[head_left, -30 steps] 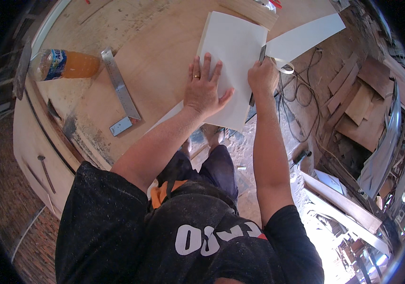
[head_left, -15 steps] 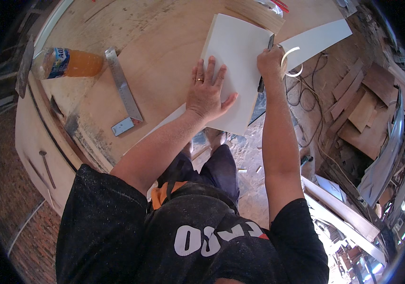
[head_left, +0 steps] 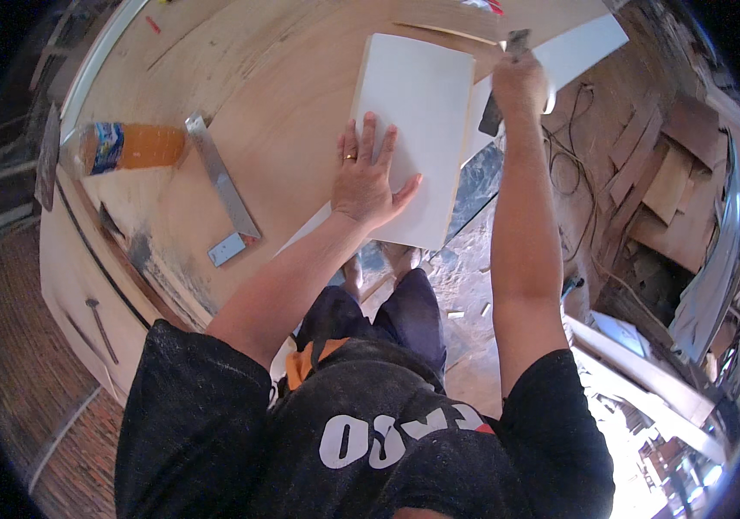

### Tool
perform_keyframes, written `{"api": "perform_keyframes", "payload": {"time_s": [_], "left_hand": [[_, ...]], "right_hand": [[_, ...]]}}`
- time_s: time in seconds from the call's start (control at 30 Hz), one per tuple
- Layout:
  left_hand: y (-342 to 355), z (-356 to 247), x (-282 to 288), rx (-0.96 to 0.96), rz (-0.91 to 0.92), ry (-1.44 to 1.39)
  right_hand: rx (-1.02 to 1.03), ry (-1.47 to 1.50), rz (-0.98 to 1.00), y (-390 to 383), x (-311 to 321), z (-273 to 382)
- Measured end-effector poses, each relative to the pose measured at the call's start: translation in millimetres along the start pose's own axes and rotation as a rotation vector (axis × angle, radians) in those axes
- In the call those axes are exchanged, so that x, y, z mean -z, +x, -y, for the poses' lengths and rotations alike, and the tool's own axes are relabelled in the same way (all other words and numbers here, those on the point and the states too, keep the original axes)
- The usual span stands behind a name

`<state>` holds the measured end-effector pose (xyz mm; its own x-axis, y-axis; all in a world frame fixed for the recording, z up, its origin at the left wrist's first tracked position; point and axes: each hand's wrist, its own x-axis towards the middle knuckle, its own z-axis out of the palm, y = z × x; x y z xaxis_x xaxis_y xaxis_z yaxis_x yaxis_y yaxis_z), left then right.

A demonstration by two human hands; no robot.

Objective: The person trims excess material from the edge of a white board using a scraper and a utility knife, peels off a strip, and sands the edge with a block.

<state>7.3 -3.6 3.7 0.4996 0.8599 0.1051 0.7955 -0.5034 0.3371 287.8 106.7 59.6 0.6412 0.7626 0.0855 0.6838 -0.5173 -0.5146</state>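
Note:
A white-faced board lies across the bench edge in front of me, its long right edge pale. My left hand presses flat on its lower left part, fingers spread, a ring on one. To the right of the board and a little apart from it, my right hand is closed round a flat, dark hand tool. The tool sticks out of the fist at both ends; its exact kind is hard to make out. Beside that fist a bit of white strip shows, mostly hidden behind the hand.
A metal try square and a bottle of orange drink lie on the wooden bench to the left. A long white panel is at the far right. Cables and wood offcuts cover the floor on the right.
My right hand has moved up and right, off the board's right edge, and the tool has turned with it. The curled white strip shows less. My left hand stays on the board.

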Motion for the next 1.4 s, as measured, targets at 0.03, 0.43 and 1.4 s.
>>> {"api": "perform_keyframes", "payload": {"time_s": [0.03,0.43,1.4], "left_hand": [[1.1,-1.6,-0.1,-0.006,0.007,0.003],[2.5,-4.3,-0.2,-0.025,0.008,0.126],[0.4,-7.2,-3.9,-0.063,-0.068,0.147]], "right_hand": [[0.126,0.022,-0.133,3.9,11.6,-15.3],[-0.102,0.448,0.177,-133.4,1.9,-36.3],[-0.27,0.511,0.144,-305.2,32.4,-63.6]]}}
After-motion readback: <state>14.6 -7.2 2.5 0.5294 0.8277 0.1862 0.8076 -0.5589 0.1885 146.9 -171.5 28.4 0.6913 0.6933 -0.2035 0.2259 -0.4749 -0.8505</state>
